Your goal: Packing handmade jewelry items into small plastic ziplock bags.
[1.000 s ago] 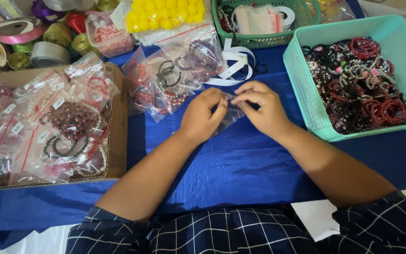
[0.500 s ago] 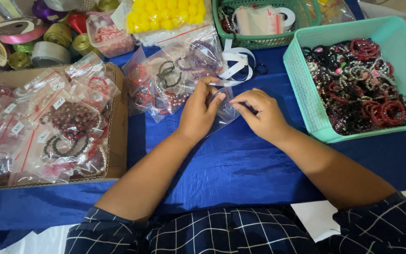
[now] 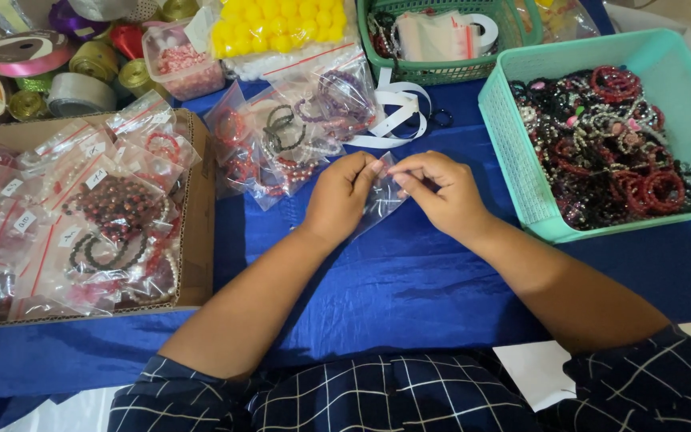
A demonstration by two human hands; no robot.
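Item: small clear plastic bag (image 3: 383, 200), held just above the blue-clothed table (image 3: 409, 288) between your left hand (image 3: 344, 198) and right hand (image 3: 440, 192), fingers of both pinched together on its top edge. Likely featherlight, limp, slippery; grip at the mouth corners, lightly. Mint basket (image 3: 521, 160) of bracelets lies just right.

My left hand (image 3: 344, 194) and right hand (image 3: 440, 192) meet together, fingertips pinched; both my forearms are bare.
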